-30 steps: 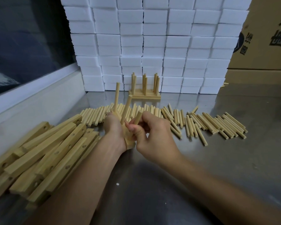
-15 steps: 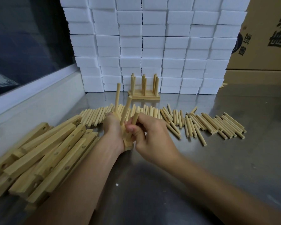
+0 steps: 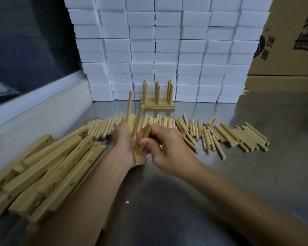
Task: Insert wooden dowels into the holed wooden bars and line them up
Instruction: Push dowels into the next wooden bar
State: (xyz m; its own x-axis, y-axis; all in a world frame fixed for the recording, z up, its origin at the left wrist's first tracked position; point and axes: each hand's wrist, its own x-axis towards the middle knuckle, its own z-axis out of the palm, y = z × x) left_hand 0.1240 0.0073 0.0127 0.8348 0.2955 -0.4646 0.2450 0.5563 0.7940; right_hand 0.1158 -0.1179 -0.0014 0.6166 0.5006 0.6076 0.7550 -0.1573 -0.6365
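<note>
The right hand (image 3: pixel 164 148) pinches a dowel (image 3: pixel 147 133) over a holed bar (image 3: pixel 138 158) gripped on edge by the left hand (image 3: pixel 123 141) — 2 dowels already stand in it. Loose dowels (image 3: pixel 220 134) lie beyond, spare bars (image 3: pixel 48 162) at left, finished bars (image 3: pixel 157 103) far back on the steel table (image 3: pixel 256 174).

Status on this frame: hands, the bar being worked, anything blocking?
Left hand grips bar, two dowels upright in it. Right hand pinching third dowel at the bar, tilted. Nothing blocking.
</note>
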